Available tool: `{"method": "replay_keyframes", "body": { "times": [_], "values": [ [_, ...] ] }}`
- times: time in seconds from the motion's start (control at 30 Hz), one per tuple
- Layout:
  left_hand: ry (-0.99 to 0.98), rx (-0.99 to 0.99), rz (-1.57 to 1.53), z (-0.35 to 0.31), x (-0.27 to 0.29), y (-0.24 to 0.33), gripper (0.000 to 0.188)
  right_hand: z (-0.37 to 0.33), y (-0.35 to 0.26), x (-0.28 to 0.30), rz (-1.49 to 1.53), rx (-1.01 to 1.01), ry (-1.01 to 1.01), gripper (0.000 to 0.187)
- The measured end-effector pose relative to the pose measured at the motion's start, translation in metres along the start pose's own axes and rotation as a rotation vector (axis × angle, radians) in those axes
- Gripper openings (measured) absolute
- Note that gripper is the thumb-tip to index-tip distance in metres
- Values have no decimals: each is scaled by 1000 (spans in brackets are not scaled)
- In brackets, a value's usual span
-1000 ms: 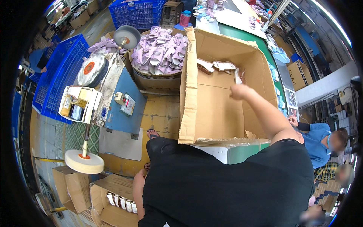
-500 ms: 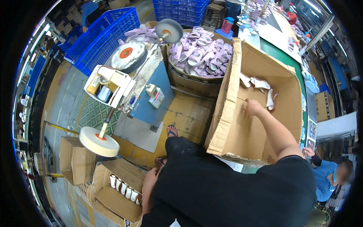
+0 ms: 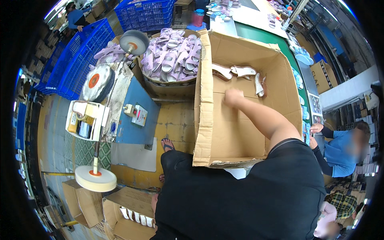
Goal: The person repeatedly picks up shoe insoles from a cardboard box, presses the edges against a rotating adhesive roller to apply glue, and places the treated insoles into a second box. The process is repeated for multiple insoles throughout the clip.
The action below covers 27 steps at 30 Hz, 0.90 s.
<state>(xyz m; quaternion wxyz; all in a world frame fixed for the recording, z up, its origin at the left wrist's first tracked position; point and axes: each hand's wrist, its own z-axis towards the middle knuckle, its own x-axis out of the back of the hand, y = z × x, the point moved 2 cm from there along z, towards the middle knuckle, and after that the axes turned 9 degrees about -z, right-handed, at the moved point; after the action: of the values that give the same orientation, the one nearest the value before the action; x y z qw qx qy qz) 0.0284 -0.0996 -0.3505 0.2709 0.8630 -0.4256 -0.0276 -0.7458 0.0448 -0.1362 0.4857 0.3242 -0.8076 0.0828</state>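
White sandals (image 3: 243, 71) sit in the far part of the big box (image 3: 280, 68), from 11 to 2 o'clock of your right hand (image 3: 233, 97). That hand's fingers look curled, but they are blurry, so I can't tell if they hold anything. The left wall (image 3: 203, 104) is near it at 9 o'clock, and the brown box floor (image 3: 236, 138) runs down toward 6 o'clock. Just a bit of your left hand (image 3: 154, 201) shows; I can't tell about its fingers. Near it, at 8 o'clock, a small box (image 3: 130, 195) holds white shoes (image 3: 137, 217).
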Motion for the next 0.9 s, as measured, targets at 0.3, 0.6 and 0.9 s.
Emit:
{"method": "replay_keyframes", "body": {
  "times": [0.3, 0.6, 0.9],
  "values": [
    [58, 102, 43, -40, -4, 38, 45, 132, 8, 45, 113, -339, 386, 62],
    [68, 118, 59, -46, -5, 46, 45, 151, -12, 40, 75, -135, 429, 78],
    [67, 5, 31, -42, 1, 34, 45, 37, 2, 38, 217, 86, -7, 59]
  ]
}}
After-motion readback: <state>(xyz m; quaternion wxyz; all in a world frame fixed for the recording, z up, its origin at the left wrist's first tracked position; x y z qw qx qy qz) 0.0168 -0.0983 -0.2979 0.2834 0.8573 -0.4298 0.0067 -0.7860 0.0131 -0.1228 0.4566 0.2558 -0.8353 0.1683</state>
